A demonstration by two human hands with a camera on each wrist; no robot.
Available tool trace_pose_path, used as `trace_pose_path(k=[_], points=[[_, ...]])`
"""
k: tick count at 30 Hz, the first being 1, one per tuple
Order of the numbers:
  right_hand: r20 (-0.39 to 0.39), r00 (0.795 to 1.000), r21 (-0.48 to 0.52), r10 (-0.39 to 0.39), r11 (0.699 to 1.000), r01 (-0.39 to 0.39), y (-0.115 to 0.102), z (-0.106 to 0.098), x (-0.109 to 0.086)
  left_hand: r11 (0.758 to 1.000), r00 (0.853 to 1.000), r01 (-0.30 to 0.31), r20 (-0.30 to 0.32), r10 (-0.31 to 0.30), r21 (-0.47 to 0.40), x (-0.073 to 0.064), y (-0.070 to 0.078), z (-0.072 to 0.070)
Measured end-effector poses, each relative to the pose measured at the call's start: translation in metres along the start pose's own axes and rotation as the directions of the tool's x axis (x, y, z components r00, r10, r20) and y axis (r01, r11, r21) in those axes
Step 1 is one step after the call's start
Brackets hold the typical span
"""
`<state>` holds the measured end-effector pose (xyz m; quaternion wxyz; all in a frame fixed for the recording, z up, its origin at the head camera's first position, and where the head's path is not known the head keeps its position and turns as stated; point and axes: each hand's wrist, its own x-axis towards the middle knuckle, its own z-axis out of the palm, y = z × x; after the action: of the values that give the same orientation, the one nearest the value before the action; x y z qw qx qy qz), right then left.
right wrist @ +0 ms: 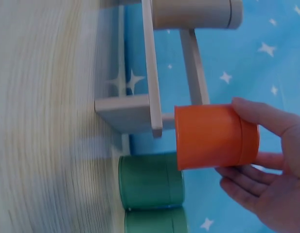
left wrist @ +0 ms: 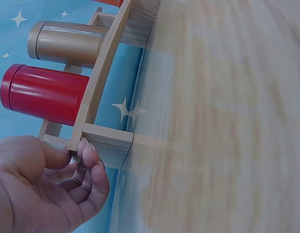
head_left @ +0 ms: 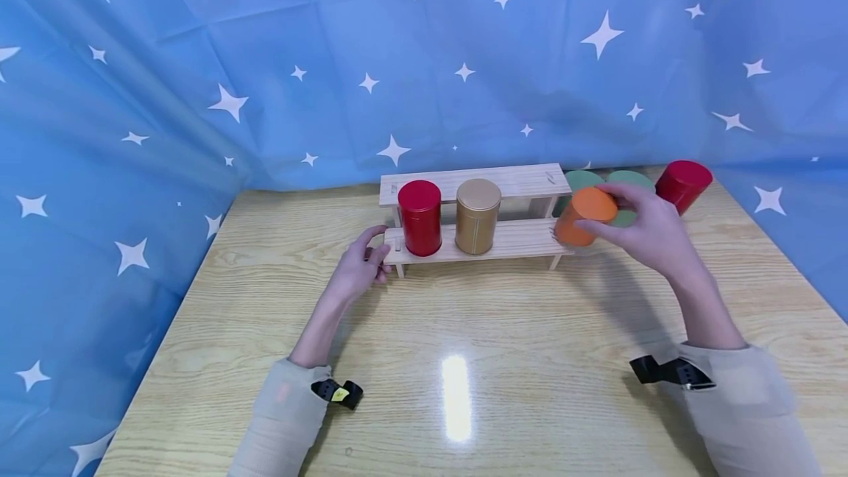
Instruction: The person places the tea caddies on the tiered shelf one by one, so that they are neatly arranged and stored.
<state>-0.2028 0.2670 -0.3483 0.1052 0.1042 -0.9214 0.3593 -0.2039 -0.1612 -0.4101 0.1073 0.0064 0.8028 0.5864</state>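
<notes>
Head view: a wooden rack [head_left: 520, 238] is gripped at its lower shelf's left end by the left hand [head_left: 356, 269]. A red can [head_left: 422, 221] and a gold can [head_left: 476, 221] are borne upright on that shelf. An orange can [head_left: 580, 221] is held by the right hand [head_left: 648, 230] at the shelf's right end, near green cans [head_left: 583, 179].

Left wrist view: the shelf end is seen pinched between thumb and curled fingers.

Right wrist view: the orange can is clasped near its lid between thumb and fingers; its base is held above shelf level, apart from the board.
</notes>
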Motion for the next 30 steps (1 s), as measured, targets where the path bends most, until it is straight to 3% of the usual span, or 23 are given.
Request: trace_pose_path(k=[8, 15, 21, 30], points=[[0.032, 0.996, 0.006, -0.078, 0.997, 0.077, -0.018, 0.02, 0.002, 1.0, 1.0, 0.0, 0.001, 0.0, -0.002, 0.0, 0.0, 0.0], [0.059, 0.995, 0.023, -0.082, 0.996, 0.081, -0.024, 0.037, 0.002, 1.0, 1.0, -0.006, 0.008, 0.006, 0.008, 0.002, -0.001, -0.002], [0.054, 0.986, 0.047, -0.155, 0.987, 0.152, -0.031, 0.05, 0.002, 1.0, 1.0, -0.004, 0.006, 0.004, 0.007, 0.001, 0.0, -0.002], [0.073, 0.992, 0.075, -0.108, 0.992, 0.102, -0.034, 0.06, 0.001, 1.0, 1.0, -0.002, 0.006, 0.002, 0.011, 0.0, 0.0, -0.001]])
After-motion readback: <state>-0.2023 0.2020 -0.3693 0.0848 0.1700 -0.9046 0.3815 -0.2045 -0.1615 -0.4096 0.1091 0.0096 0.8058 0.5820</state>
